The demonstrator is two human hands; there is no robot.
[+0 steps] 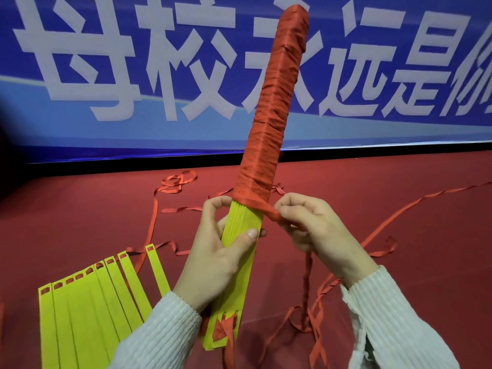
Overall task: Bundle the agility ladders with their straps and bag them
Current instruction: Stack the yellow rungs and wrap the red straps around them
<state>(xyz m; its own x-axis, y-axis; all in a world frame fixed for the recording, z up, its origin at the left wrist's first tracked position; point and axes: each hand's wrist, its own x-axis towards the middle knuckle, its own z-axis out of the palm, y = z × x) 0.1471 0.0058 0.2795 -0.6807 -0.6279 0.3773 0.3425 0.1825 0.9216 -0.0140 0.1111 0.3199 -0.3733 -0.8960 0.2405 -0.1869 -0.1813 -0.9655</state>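
Note:
A stack of yellow ladder rungs [241, 265] stands tilted up and to the right in front of me. Its upper two thirds are wound tightly in red strap [274, 102]. My left hand [221, 251] grips the bare yellow part, thumb across the front. My right hand [316, 235] pinches the red strap right where the winding ends, at the bundle's right edge. From that hand the strap hangs down twisted to the floor. A second ladder [93, 302], several yellow rungs fanned out with red strap through their slots, lies on the floor at lower left.
Loose red strap [175, 182] loops and trails over the dark red floor [399, 187], behind the bundle and off to the right. A blue banner [133, 75] with large white characters stands along the back.

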